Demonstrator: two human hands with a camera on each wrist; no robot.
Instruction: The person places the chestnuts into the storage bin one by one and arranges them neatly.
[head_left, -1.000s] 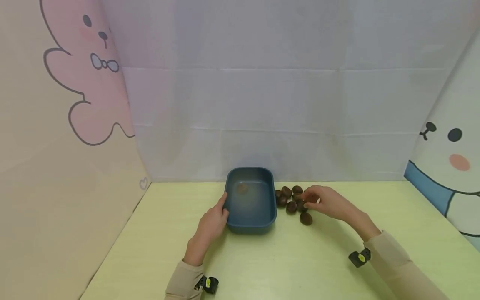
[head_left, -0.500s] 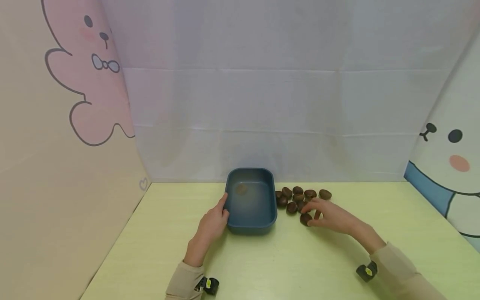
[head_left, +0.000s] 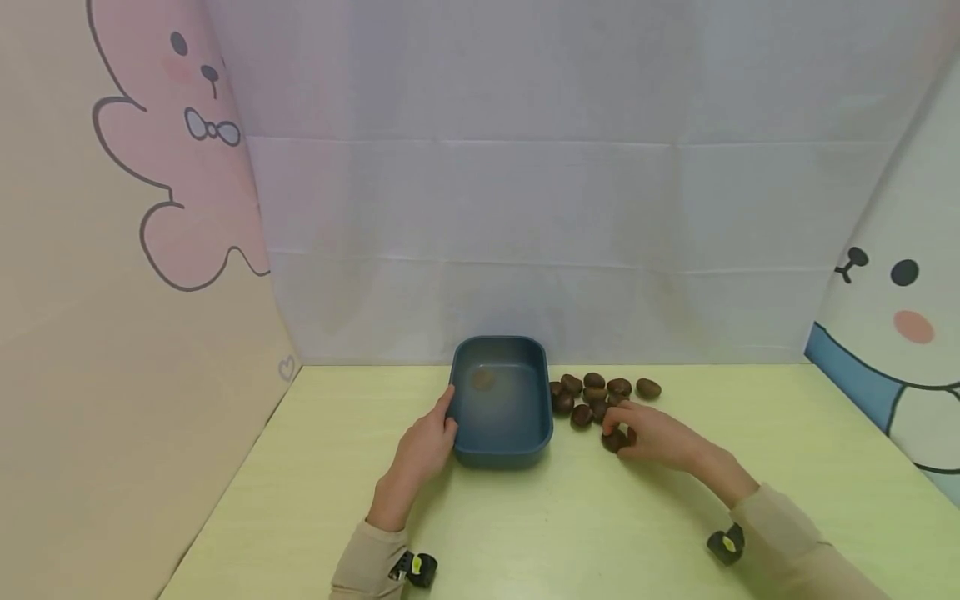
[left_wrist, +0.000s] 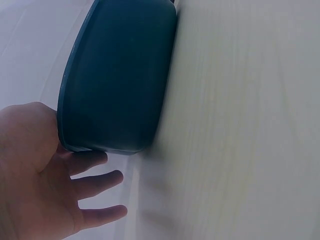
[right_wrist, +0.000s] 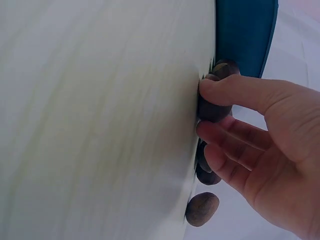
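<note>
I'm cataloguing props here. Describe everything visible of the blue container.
The blue container is a deep, dark rectangular tub, longer front to back than across, with rounded corners, smooth walls and a thin rim. It looks like plastic. It stands upright and open-topped on the pale yellow table, near the white cloth. The left hand touches its left side at the rim; brown nuts lie by its right side. A faint brownish patch shows inside; I cannot tell what it is.

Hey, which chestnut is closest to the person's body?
The chestnut in the right hand, between thumb and fingers. It lies at the front of the group; the other chestnuts all sit farther back.
</note>
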